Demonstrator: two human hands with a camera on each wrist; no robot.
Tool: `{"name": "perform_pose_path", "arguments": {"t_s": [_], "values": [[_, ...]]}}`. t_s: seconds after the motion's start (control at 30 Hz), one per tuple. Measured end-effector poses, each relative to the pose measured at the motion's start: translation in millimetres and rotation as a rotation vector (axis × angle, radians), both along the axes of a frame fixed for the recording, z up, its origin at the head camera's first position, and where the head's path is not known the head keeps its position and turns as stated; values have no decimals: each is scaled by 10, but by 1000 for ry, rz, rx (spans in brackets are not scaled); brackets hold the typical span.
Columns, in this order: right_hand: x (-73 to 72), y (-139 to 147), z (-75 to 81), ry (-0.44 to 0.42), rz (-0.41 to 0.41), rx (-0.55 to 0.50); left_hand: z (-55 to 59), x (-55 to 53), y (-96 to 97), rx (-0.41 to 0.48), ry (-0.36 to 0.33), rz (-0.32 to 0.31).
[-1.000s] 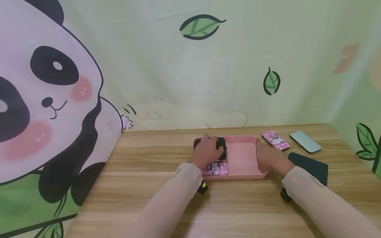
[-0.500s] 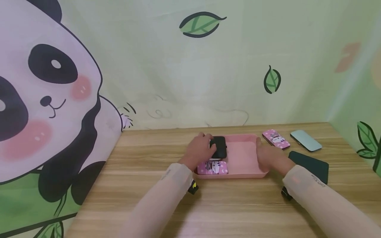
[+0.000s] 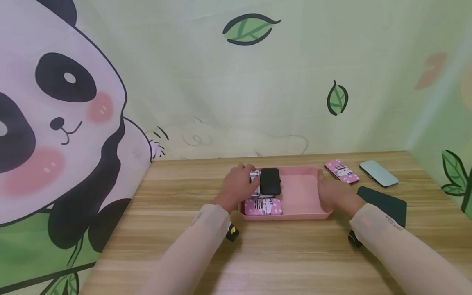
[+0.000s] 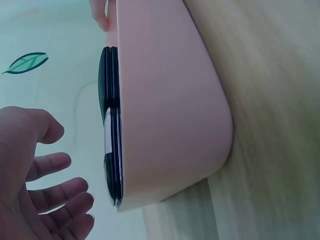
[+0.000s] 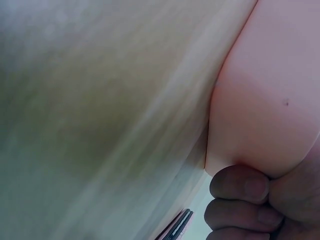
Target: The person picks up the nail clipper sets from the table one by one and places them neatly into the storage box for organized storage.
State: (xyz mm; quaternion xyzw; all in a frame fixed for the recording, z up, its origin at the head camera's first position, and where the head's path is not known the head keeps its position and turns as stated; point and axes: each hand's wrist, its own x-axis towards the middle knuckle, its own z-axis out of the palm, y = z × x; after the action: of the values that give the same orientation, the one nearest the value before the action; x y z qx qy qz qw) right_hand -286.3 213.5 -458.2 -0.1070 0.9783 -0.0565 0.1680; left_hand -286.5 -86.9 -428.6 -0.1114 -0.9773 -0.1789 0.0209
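Note:
A shallow pink tray [image 3: 302, 196] lies on the wooden table. In its left half sit a black case [image 3: 271, 181], a plaid case [image 3: 255, 189] and a pink patterned case [image 3: 262, 207], all small and flat. My left hand [image 3: 237, 184] is by the tray's left end and overlaps the plaid case in the head view. The left wrist view shows that hand [image 4: 30, 170] with fingers loosely bent and nothing in them, beside the stacked edges of cases. My right hand [image 3: 335, 192] grips the tray's right end, its fingers [image 5: 237, 187] curled at the wall.
Right of the tray lie another pink patterned case [image 3: 341, 171], a pale blue case [image 3: 379, 173] and a dark green flat rectangle [image 3: 383, 206], partly behind the right forearm. A fabric backdrop [image 3: 236, 102] with a panda and leaves stands behind the table [image 3: 184, 192].
My left hand has slid left off the black case, uncovering it and then the plaid case beside it. The right hand keeps its grip on the tray.

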Motion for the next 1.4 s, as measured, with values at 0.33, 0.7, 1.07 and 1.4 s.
{"name": "perform_pose_path", "arguments": {"t_s": [0.33, 0.7, 1.07, 1.4], "values": [[-19, 8, 4, -22, -27, -24, -30, 28, -129, 83, 16, 40], [-6, 9, 20, -9, -10, -17, -79, 114, -221, 72, 27, 65], [-7, -6, 7, -20, -27, -40, -19, 221, -273, 92, 50, 65], [-14, -3, -13, -10, -20, -24, -26, 249, -323, 104, 75, 47]]}}
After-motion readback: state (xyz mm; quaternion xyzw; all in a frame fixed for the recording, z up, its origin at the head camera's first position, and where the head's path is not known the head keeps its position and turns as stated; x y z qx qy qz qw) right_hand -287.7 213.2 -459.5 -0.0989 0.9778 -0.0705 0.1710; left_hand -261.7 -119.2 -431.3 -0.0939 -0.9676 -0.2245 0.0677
